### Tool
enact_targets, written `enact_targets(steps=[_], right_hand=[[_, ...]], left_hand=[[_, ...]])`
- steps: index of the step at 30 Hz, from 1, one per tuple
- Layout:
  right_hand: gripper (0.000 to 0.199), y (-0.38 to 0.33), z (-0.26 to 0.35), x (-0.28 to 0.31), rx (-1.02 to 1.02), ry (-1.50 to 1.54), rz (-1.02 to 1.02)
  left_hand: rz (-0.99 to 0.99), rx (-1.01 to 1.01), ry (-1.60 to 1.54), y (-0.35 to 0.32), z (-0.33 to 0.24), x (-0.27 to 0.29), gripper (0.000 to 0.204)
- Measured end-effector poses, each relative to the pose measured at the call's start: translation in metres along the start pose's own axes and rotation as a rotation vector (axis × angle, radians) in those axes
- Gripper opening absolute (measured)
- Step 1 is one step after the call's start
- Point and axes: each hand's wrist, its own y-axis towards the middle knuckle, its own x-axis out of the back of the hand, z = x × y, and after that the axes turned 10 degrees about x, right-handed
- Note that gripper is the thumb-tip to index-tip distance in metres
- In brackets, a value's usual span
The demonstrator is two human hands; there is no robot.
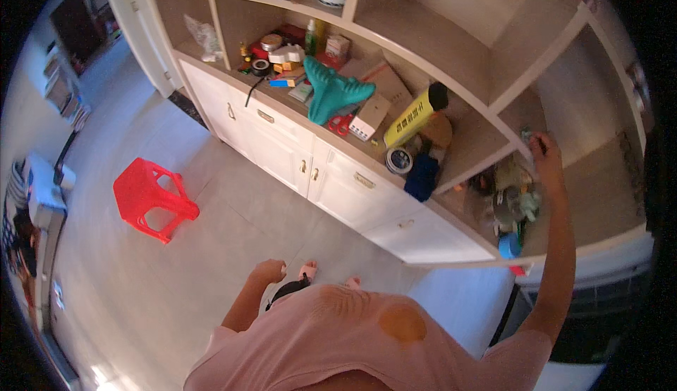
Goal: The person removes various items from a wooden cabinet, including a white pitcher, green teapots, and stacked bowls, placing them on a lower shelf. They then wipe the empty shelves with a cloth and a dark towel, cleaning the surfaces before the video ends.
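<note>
My right hand [547,153] is raised at the right shelf unit, its fingers curled together. A small pale-green thing [526,133] shows at the fingertips, too small to name. Below that hand a cluttered cubby holds a grey round container [506,206], a pale-green object [529,204] and a blue-topped container [509,246]. Down by my waist, my left hand [268,272] is closed, with a bit of something whitish at its fingers that I cannot make out.
White cabinet doors [275,141] run under the shelf. On it lie a teal fabric piece [335,91], red-handled scissors [340,124], a yellow can with a black cap [412,119], a round tin [399,160] and a dark blue cloth [422,178]. A red plastic stool [137,188] stands on the floor.
</note>
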Motion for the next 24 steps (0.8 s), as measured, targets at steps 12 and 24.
enact_targets(steps=[12,24], right_hand=[[0.038,-0.131,0.066,0.053,-0.538,1.050,-0.772],[0.035,-0.392,0.110,-0.027,-0.942,1.940,-1.140]], left_hand=[[0.204,-0.064,-0.012,0.009,-0.020,0.045,0.039],[-0.136,-0.824,-0.216,0.022,-0.266,0.076,0.011]])
